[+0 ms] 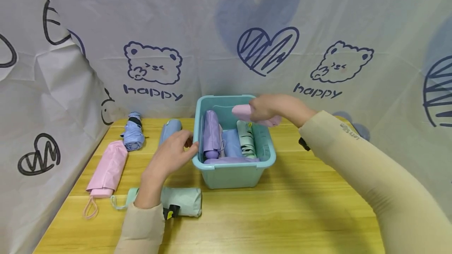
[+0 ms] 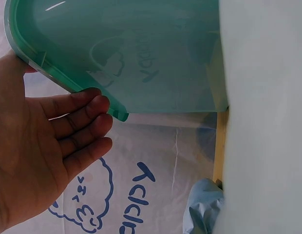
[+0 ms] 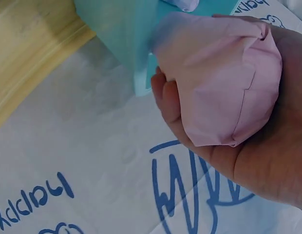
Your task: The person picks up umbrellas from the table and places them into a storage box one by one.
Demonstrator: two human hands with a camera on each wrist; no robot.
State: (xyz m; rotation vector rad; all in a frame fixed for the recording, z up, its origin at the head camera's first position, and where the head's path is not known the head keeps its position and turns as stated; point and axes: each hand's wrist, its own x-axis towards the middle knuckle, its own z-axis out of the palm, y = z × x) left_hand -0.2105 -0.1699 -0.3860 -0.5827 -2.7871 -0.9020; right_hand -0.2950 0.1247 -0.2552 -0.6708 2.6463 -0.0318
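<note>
My right hand (image 1: 265, 107) grips a folded pink umbrella (image 1: 241, 110) above the right side of a teal plastic bin (image 1: 234, 167). In the right wrist view, the fingers curl round the umbrella's pink cloth (image 3: 224, 83). My left hand (image 1: 171, 154) touches the bin's left rim; its fingers (image 2: 85, 129) stay nearly straight in the left wrist view. Inside the bin, a purple umbrella (image 1: 212, 132) stands at the left, beside a blue umbrella (image 1: 231, 142) and a pale green patterned umbrella (image 1: 246, 136). Another purple umbrella (image 1: 231, 160) lies along the front wall.
On the wooden table (image 1: 282, 214), a pink umbrella (image 1: 108, 167) and a crumpled blue umbrella (image 1: 134, 134) lie at the left. A second blue umbrella (image 1: 171, 129) is behind my left hand; a mint umbrella (image 1: 185, 201) lies partly under that forearm. A printed white cloth (image 1: 212, 30) hangs behind.
</note>
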